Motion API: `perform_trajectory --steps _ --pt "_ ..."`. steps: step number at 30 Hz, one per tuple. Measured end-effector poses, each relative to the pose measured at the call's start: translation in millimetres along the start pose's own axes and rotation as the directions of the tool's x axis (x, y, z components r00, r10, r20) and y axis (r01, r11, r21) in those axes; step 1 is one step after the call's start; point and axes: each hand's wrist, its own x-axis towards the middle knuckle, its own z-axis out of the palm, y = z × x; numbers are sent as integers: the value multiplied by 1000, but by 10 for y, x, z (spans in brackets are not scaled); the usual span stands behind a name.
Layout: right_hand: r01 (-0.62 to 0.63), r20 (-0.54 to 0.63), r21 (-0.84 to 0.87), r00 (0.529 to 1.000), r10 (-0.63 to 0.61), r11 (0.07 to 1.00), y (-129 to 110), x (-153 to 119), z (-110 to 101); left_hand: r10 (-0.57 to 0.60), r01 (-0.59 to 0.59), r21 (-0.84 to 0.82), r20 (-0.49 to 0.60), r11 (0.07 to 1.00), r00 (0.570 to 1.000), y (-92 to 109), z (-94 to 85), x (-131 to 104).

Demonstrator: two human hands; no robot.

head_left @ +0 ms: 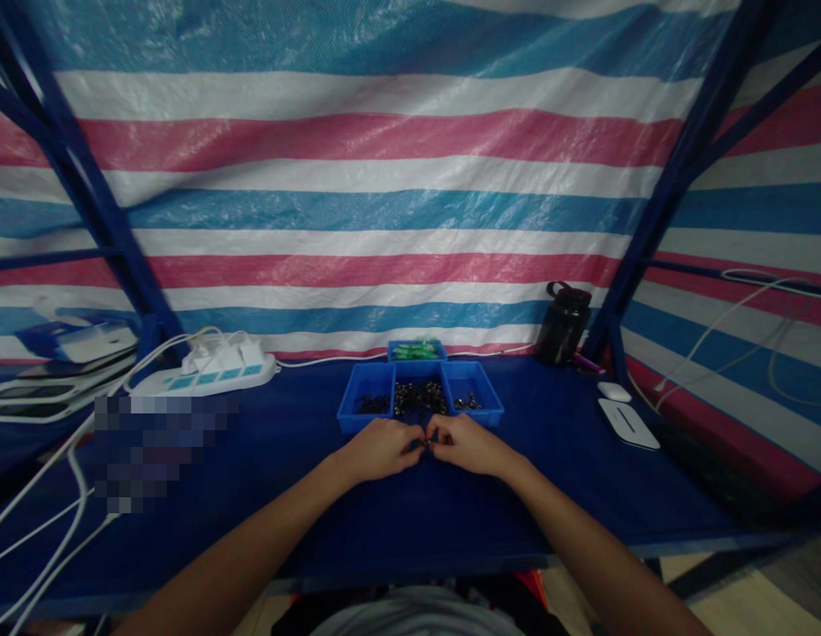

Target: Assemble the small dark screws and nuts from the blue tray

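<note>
My left hand (384,449) and my right hand (468,443) meet in front of the blue bins, fingertips nearly touching. Both are pinched closed around something small and dark, mostly hidden by the fingers. Just beyond them stand three blue bins side by side. Some dark small pieces lie in the left bin (365,382). Many small black and shiny pieces fill the middle bin (420,395). A few small metallic pieces rest in the right bin (469,378). Behind these, another blue bin (416,348) holds green, clear-looking items.
A white power strip (211,382) with plugs and cables lies left on the blue table (423,530). Stacked devices (58,380) sit at far left. At right are a dark bottle (564,325), a flat white device (628,424) and a small white case (614,392). Striped sheeting hangs behind.
</note>
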Motion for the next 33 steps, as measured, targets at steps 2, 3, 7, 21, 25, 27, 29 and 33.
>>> perform_trajectory --steps 2,3,7,21,25,27,29,33 --pt "3 0 8 1000 -3 1000 -3 -1 -2 -7 7 6 -1 1000 1000 -7 8 4" --pt "2 0 11 1000 -2 1000 -5 -1 -4 -7 7 8 -3 1000 1000 -10 11 6" --pt "-2 7 19 1000 2 1000 -17 -2 -13 17 -17 2 -7 1000 1000 -9 8 10" --pt "31 27 -83 999 -29 996 -31 -12 23 104 -104 -31 6 994 995 -2 9 2" --pt "22 6 -126 1000 -22 992 -68 -14 15 114 -114 -29 -2 993 994 -7 7 0" --pt "9 -4 -142 1000 -10 990 -83 -16 13 115 -115 -31 -4 993 993 -6 8 -3" --pt "3 -8 -151 1000 -4 989 -90 -16 16 110 -110 -32 -5 993 994 -4 8 -6" --pt "13 -24 -157 1000 -17 988 -75 -8 31 102 -102 -29 -4 994 995 7 -4 -11"
